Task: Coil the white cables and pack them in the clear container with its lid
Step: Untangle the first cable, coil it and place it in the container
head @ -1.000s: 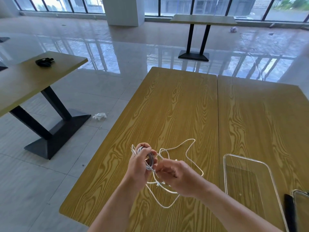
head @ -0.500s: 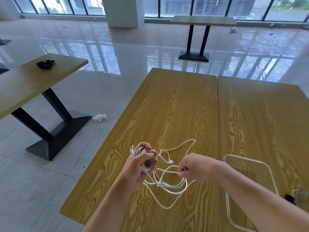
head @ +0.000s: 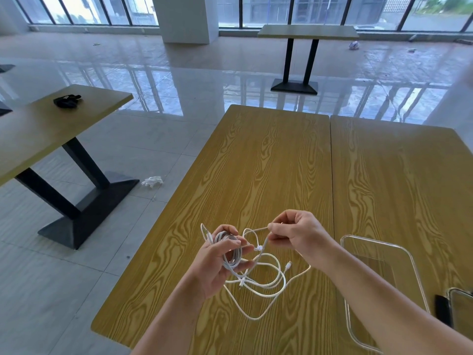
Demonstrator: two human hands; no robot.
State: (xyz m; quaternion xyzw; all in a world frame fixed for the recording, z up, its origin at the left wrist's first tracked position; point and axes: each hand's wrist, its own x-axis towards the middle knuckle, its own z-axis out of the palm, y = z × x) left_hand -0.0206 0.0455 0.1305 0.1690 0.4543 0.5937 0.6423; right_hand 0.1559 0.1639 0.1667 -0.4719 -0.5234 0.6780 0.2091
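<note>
Down at the lower middle of the frame, our left hand (head: 217, 262) grips a coiled bundle of white cable (head: 230, 252), fingers curled round it. Our right hand (head: 297, 234) pinches a strand just beside it, and loose loops (head: 268, 285) trail onto the wooden worktop (head: 256, 162). Lower right sits the clear container (head: 409, 257), apart from the cable, with something clear and dark (head: 455, 311) beside it.

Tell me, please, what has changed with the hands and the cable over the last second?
The right hand drew away from the left, then rose, pulling a strand of the white cable up and out. The left hand kept gripping the coiled bundle. The clear container stayed empty on the table.
</note>
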